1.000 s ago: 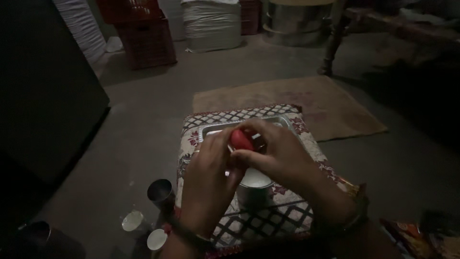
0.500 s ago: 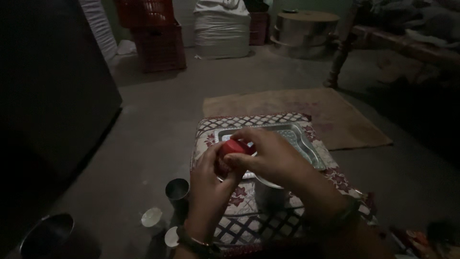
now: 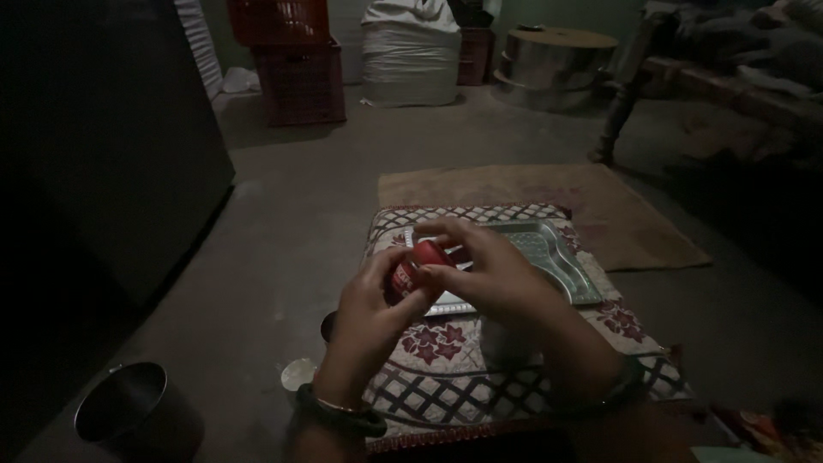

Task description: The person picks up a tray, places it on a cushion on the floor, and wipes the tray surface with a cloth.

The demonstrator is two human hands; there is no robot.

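**Hands meet around a small red container above a patterned cushion**

Forearms rise from the bottom edge and converge at the middle of the view. The left hand [image 3: 364, 313] comes up with its back to the camera, a dark bangle on the wrist, fingers curled and thumb raised against the lower part of a small red container [image 3: 413, 266]. The right hand [image 3: 493, 274] reaches in from the right, also bangled at the wrist, fingers bent and pressed together over the container's top, fingertips pinching its upper end. The container sits tilted between the two sets of fingertips, gripped by both hands, held in the air over the near edge of a shiny metal tray [image 3: 561, 261].

The tray lies on a patterned cushion [image 3: 446, 377] with lattice and flower print, which rests on the grey floor. A steel tumbler [image 3: 506, 343] stands on the cushion just under the right wrist, partly hidden. A larger metal cup [image 3: 129, 407] stands on the floor at lower left, well apart. A brown mat [image 3: 549, 193] lies beyond the cushion.
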